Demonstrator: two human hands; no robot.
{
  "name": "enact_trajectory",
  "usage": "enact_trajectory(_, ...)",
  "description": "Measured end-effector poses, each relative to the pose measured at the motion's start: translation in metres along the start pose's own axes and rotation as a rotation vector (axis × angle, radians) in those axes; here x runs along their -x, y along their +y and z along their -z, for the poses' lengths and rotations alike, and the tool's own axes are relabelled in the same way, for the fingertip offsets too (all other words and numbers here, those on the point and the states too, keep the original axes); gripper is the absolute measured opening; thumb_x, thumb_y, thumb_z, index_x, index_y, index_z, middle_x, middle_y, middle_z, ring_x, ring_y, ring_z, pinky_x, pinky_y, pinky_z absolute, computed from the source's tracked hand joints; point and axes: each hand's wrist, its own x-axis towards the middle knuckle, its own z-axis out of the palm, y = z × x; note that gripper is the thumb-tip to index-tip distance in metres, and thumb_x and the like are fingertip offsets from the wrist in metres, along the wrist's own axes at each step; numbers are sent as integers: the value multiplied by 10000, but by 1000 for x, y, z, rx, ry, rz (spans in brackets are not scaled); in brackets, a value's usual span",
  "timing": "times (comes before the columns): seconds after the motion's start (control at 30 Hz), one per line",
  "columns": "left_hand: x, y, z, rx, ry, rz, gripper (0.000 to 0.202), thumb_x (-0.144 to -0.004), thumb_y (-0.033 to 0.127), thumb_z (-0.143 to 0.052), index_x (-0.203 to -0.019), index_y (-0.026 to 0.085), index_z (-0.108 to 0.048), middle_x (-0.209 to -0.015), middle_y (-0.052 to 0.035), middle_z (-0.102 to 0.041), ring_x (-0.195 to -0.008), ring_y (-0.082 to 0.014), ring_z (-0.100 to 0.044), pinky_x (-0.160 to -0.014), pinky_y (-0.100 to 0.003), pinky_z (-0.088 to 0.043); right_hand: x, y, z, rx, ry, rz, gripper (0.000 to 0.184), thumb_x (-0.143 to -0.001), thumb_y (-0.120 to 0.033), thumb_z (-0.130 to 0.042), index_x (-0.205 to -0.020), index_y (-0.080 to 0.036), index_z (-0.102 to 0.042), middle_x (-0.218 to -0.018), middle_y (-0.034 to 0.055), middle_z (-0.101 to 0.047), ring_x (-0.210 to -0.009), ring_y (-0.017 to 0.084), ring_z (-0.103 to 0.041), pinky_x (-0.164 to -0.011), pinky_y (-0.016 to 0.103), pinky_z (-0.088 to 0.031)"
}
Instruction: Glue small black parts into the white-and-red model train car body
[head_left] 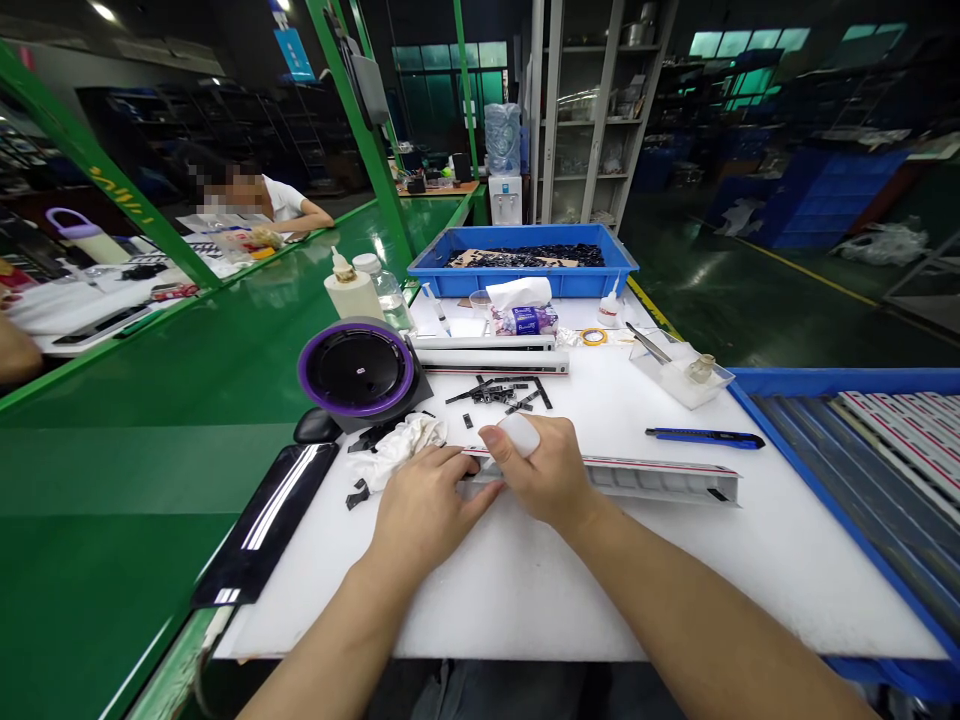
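A long white channel-shaped profile (660, 484) with a red stripe lies across the white work board. Around its left end are the fingers of my left hand (424, 505), closed on it; a dark bit shows by the fingertips, too hidden to name. My right hand (553, 472) is closed round a small white squeeze bottle (520, 434), tilted with its tip down at the profile by my left fingers. Beyond my hands lies a loose pile of small black strips (499, 392). A crumpled white cloth (405, 448) rests just left of my left hand.
Two more white profiles (487, 361) lie behind the black strips. On the right are a blue utility knife (705, 438) and a clear tray (682, 375). A purple-rimmed round device (358, 370) stands left; a blue bin (521, 262) is at the back. Another person (289, 205) sits far left.
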Motion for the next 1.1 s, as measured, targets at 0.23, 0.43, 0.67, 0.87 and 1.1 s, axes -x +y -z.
enact_trajectory(0.23, -1, 0, -1, -3, 25, -37, 298, -839, 495, -616, -807, 204, -673, -860, -59, -709, -837, -245, -638, -738, -378, -496, -7, -4, 16, -262, 167, -194, 407, -869, -513, -558, -632, -182, -542, -520, -21, -477, -461, 88, -417, -451, 254, -328)
enact_trajectory(0.43, -1, -3, -1, 7, 32, -42, 302, -843, 501, -610, -801, 208, -669, -839, -55, -702, -819, -235, -635, -734, -373, -499, -37, 10, 77, -623, 414, -321, 308, -825, -495, -552, -843, -193, -612, -636, 21, -603, -560, 139, -601, -452, 243, -444)
enact_trajectory(0.67, -1, -6, -3, -15, 59, -70, 344, -860, 526, -580, -823, 200, -683, -863, -63, -709, -834, -237, -644, -751, -369, -503, -54, 43, 114, -682, 357, -480, 369, -686, -395, -737, -1006, -235, -650, -1043, 31, -692, -873, 148, -671, -618, 224, -524)
enact_trajectory(0.87, -1, -7, -5, -36, 72, -65, 362, -863, 543, -562, -843, 208, -699, -894, -66, -716, -857, -241, -645, -753, -360, -494, -52, 58, 117, 216, 158, -435, 297, -694, -315, -743, -967, -203, -706, -983, 38, -704, -899, 181, -624, -803, 316, -472)
enact_trajectory(1.1, -1, -4, -5, -41, 115, -42, 353, -857, 545, -555, -811, 224, -695, -871, -61, -711, -837, -251, -638, -715, -359, -486, -42, 64, 99, 658, -177, -463, 99, -745, -190, -678, -836, -188, -638, -830, 65, -676, -765, 184, -588, -643, 274, -375)
